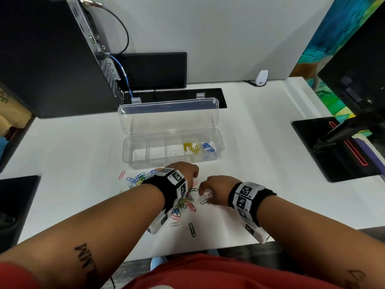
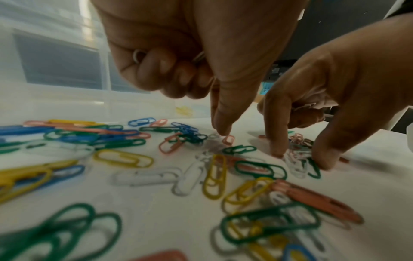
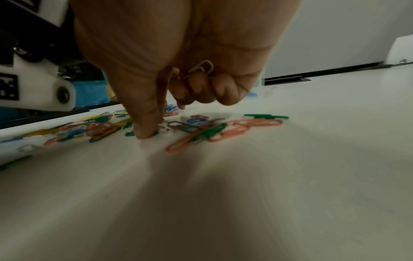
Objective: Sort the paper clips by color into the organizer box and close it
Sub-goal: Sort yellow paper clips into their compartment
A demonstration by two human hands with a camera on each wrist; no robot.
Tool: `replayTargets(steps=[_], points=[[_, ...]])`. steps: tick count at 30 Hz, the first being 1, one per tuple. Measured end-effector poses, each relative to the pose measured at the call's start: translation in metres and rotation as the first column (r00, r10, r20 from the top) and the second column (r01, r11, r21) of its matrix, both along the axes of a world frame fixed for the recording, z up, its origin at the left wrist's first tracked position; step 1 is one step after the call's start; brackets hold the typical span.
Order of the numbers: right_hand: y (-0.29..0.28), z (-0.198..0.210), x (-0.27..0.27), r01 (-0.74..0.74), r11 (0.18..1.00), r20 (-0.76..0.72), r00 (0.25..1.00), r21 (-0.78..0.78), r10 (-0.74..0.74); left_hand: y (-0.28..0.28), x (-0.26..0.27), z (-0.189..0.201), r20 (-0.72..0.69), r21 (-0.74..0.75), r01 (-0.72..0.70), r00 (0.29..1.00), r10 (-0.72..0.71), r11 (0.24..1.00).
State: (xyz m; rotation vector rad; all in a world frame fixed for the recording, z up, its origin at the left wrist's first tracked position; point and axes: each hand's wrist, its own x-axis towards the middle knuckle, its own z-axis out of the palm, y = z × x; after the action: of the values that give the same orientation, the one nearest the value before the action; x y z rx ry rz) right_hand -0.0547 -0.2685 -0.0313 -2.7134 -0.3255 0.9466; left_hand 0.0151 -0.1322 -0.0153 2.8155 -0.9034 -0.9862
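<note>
Clips lay scattered on the table's near edge beneath both hands; the open organizer box stood just beyond. Left hand and right hand each clutched white clips, index fingers probing downward.

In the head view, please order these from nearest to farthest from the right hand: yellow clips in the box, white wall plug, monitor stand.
1. Yellow paper clips, in the clear box, ahead-left of the right hand.
2. Black monitor stand, far right.
3. White wall plug, desk's back edge.

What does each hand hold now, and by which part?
The left hand and the right hand each keep white paper clips inside curled fingers; only the clip ends show.
</note>
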Motion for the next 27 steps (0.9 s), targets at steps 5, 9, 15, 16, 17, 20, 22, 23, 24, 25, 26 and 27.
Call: replayTargets(steps=[5, 9, 15, 16, 17, 20, 22, 23, 24, 25, 26, 27], points=[[0.003, -0.003, 0.003, 0.02, 1.0, 0.012, 1.0, 0.021, -0.02, -0.001, 0.003, -0.004, -0.001, 0.002, -0.036, 0.999, 0.036, 0.999], [0.004, -0.005, 0.006, 0.091, 0.995, -0.012, 0.996, 0.037, -0.09, -0.003, 0.004, -0.007, -0.019, -0.008, -0.067, 0.998, 0.067, 0.998], [0.0, -0.002, 0.01, 0.222, 0.969, -0.076, 0.974, 0.112, -0.214, -0.004, 0.004, -0.007, -0.03, -0.01, -0.071, 0.997, 0.07, 0.997], [-0.001, -0.001, 0.009, 0.258, 0.957, -0.082, 0.965, 0.133, -0.249, -0.004, 0.003, -0.007, -0.027, -0.012, -0.071, 0.997, 0.071, 0.997], [-0.003, 0.0, 0.009, 0.295, 0.943, -0.088, 0.955, 0.155, -0.284, -0.003, 0.003, -0.008, -0.028, -0.014, -0.073, 0.997, 0.073, 0.997], [-0.007, 0.002, 0.008, 0.392, 0.898, -0.099, 0.92, 0.201, -0.379, -0.001, 0.003, -0.01, -0.049, -0.034, -0.07, 0.996, 0.068, 0.997], [-0.012, 0.004, 0.009, 0.461, 0.854, -0.101, 0.887, 0.241, -0.451, 0.0, 0.004, -0.011, -0.061, -0.042, -0.061, 0.996, 0.058, 0.997], [-0.015, 0.004, 0.009, 0.495, 0.831, -0.11, 0.868, 0.254, -0.484, 0.001, 0.004, -0.011, -0.071, -0.045, -0.066, 0.995, 0.063, 0.997], [-0.018, 0.005, 0.01, 0.538, 0.801, -0.138, 0.843, 0.264, -0.52, 0.001, 0.005, -0.011, -0.087, -0.05, -0.083, 0.993, 0.078, 0.995], [-0.02, 0.005, 0.01, 0.585, 0.761, -0.179, 0.811, 0.282, -0.557, 0.002, 0.005, -0.01, -0.105, -0.061, -0.108, 0.989, 0.101, 0.992], [-0.022, 0.006, 0.009, 0.638, 0.707, -0.238, 0.77, 0.305, -0.592, 0.003, 0.006, -0.01, -0.119, -0.081, -0.135, 0.985, 0.125, 0.988], [-0.024, 0.006, 0.008, 0.692, 0.64, -0.308, 0.722, 0.334, -0.62, 0.003, 0.006, -0.009, -0.133, -0.104, -0.169, 0.979, 0.155, 0.98]])
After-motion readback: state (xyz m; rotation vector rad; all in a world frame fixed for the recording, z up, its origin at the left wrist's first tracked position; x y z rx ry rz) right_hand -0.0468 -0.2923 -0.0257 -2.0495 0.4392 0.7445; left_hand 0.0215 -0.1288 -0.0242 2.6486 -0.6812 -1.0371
